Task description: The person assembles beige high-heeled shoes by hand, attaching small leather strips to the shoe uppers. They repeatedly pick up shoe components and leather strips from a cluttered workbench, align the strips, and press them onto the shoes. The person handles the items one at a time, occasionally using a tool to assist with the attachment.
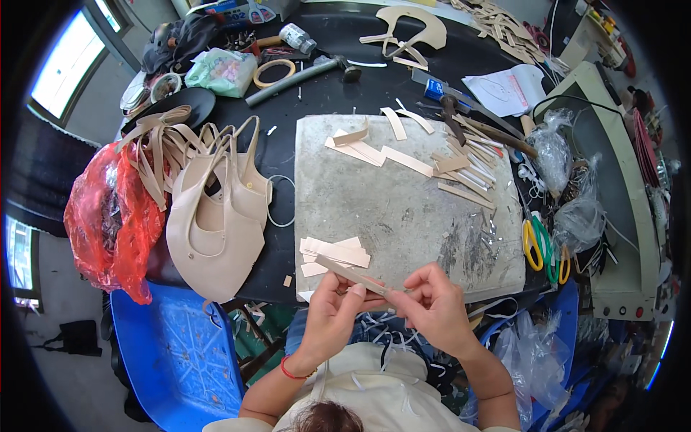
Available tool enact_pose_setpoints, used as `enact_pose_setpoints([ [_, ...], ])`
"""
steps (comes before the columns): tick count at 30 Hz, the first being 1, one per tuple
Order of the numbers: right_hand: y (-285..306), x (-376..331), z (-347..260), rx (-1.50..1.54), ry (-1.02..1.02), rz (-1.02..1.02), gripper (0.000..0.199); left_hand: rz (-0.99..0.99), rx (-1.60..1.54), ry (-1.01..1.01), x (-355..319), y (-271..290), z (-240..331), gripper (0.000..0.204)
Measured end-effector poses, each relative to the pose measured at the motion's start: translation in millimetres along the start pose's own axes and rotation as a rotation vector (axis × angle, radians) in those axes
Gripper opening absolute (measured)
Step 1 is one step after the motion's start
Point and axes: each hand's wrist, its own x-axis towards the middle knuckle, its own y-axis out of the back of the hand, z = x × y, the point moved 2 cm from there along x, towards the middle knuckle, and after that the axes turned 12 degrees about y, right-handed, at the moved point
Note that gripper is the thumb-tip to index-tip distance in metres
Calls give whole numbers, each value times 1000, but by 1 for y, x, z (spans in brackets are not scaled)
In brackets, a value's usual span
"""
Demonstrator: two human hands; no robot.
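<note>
A narrow beige strip (338, 269) is held slantwise over the near edge of the grey work board (374, 209). Its middle lies in the pinched fingers of my left hand (332, 317), which has a red band at the wrist. The fingertips of my right hand (432, 306) close on its other end, partly hiding it. Just beyond my left hand lies a small pile of pale beige strips (338, 252). Further strips (356, 150) are scattered along the far side of the board, with white sticks (476, 175) among some at the right.
Beige cut-out shoe uppers (216, 237) lie left of the board, beside a red plastic bag (111, 216). Scissors (533, 245) stand at its right edge. A hammer (295, 81) and a tape roll (274, 73) lie beyond. A blue plastic stool (176, 353) is at lower left.
</note>
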Motion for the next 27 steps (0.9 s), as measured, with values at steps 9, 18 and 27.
enact_pose_setpoints([
  [9, -28, 18, -28, -558, 909, 125, 39, 140, 128, -86, 3, 13, 15, 22],
  [18, -27, 36, -12, 20, 508, 129, 16, 973, 1055, -420, 38, 150, 115, 30],
  [27, -40, 44, -13, 347, 243, -79, 17, 796, 502, -532, -73, 93, 124, 19],
])
